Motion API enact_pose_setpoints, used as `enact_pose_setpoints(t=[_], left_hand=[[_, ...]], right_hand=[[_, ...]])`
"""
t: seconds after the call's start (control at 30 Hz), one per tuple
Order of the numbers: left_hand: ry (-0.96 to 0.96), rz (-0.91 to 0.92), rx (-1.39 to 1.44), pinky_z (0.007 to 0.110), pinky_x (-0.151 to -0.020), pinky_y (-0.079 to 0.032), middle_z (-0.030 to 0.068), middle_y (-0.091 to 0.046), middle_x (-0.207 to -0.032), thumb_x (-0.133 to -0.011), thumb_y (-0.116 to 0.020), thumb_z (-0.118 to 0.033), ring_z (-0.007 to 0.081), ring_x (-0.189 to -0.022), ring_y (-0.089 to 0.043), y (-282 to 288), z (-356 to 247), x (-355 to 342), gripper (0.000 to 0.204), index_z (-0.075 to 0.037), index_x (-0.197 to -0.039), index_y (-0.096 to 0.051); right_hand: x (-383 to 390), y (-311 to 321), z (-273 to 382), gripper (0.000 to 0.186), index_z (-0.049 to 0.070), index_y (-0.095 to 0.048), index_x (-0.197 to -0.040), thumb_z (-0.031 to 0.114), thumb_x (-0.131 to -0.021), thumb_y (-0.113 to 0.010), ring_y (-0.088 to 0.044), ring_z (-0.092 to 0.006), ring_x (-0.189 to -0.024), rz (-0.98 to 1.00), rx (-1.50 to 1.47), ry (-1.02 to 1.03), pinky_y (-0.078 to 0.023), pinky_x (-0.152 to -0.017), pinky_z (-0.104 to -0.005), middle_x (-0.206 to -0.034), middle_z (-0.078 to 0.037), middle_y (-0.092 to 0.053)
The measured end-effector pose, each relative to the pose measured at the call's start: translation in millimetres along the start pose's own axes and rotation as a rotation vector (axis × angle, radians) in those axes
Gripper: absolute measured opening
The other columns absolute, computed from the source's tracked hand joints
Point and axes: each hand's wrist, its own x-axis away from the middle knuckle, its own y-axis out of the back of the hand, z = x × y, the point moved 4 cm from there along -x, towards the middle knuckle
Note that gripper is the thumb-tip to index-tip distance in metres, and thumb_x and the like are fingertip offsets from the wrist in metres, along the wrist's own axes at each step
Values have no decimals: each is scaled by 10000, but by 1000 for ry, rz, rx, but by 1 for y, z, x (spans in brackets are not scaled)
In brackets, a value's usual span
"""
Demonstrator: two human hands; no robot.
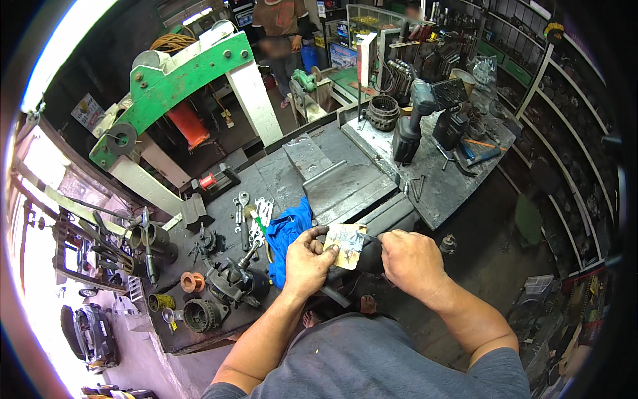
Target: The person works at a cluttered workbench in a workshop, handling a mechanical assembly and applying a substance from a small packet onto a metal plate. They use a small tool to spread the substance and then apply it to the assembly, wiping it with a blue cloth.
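Observation:
My left hand holds a small, pale yellow, smudged piece of paper or card with grey smears on it, fingers pinched at its left edge. My right hand is closed on a thin dark tool, whose far end meets the upper part of that piece. Just left of my hands a crumpled blue cloth lies on the dark metal workbench, beside several wrenches and a green-handled brush.
Metal parts and a tool holder crowd the bench's left. A cordless impact wrench stands on the right-hand table. A green-and-white press frame stands at back left. Another person stands beyond the bench. Shelves line the right.

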Motion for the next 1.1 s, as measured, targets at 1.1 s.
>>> enact_pose_setpoints(t=[1.1], left_hand=[[-12, 0, 19, 239, -601, -390, -92, -525, -754, -956, -848, -3, 17, -670, -452, 0, 2, -2, 525, 132, -1428, -661]], right_hand=[[-17, 7, -1, 61, 50, -686, -928, 104, -951, -707, -770, -377, -831, 134, 30, 152, -629, -753, -510, -894, -147, -735]])
